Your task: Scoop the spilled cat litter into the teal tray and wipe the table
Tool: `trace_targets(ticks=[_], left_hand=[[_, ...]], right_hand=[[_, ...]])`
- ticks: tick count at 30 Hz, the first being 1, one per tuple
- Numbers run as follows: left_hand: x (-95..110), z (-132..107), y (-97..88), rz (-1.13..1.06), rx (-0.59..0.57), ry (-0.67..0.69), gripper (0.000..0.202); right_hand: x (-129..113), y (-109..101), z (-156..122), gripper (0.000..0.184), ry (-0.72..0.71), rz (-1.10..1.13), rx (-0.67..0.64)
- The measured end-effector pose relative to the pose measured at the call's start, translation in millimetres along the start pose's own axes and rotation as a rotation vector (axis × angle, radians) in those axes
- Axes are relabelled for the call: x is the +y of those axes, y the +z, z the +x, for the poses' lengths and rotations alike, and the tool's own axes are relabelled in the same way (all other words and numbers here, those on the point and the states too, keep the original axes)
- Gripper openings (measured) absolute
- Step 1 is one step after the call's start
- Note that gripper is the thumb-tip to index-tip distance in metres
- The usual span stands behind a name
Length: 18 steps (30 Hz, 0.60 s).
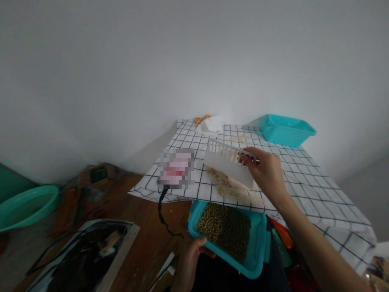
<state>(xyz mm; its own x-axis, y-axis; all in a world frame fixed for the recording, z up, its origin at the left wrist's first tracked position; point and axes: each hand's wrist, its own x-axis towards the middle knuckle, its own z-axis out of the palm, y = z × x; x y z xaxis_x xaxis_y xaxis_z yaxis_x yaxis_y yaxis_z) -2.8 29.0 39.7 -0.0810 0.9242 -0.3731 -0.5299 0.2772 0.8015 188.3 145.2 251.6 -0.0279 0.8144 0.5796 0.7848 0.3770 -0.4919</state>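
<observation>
My right hand (pixel 258 164) is closed on the slotted edge of a white plastic panel (pixel 226 166). The panel stands tilted over the table, its lower edge by a spread of small pale grains (pixel 231 188) close to the front edge. Below the table edge, my left hand (pixel 194 251) grips the near left rim of a teal plastic tub (pixel 258 259), thumb on top. Inside the tub lie yellowish beans (pixel 211 221) on the left and dark green beans (pixel 238 235) on the right, side by side.
A white checked cloth (pixel 306 182) covers the table. Another teal tub (pixel 285 132) stands at the back right. White paper (pixel 211 125) lies at the back by the wall, and a blurred-out pinkish item (pixel 176 168) with a black cord (pixel 161 211) on the left. A green basin (pixel 27 209) is far left.
</observation>
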Motion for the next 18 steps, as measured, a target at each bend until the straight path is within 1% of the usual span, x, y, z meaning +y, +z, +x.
trace_targets(ticks=[4,8,11,13,15,18], left_hand=[[11.4,5.6,-3.0,0.019,-0.004,-0.014,0.029],[28.0,11.3,-3.6,0.016,-0.027,-0.025,0.025],[36.6,15.8,-3.3,0.025,-0.033,-0.052,0.026],[39.2,18.2,-2.4,0.016,-0.017,-0.069,0.026],[40.7,19.8,-0.5,-0.014,0.008,-0.055,0.027],[43.6,20.7,3.9,-0.033,0.083,-0.027,0.033]], right_hand=[[5.6,4.6,1.7,0.025,0.011,0.029,-0.039],[12.6,0.4,2.2,0.023,0.036,0.052,-0.074],[11.6,-4.2,3.6,0.021,0.034,0.067,-0.1],[8.9,-6.7,4.1,0.021,0.016,0.065,-0.113],[5.9,-8.6,4.0,0.021,-0.012,0.062,-0.12],[1.2,-11.0,2.6,0.02,-0.065,0.055,-0.126]])
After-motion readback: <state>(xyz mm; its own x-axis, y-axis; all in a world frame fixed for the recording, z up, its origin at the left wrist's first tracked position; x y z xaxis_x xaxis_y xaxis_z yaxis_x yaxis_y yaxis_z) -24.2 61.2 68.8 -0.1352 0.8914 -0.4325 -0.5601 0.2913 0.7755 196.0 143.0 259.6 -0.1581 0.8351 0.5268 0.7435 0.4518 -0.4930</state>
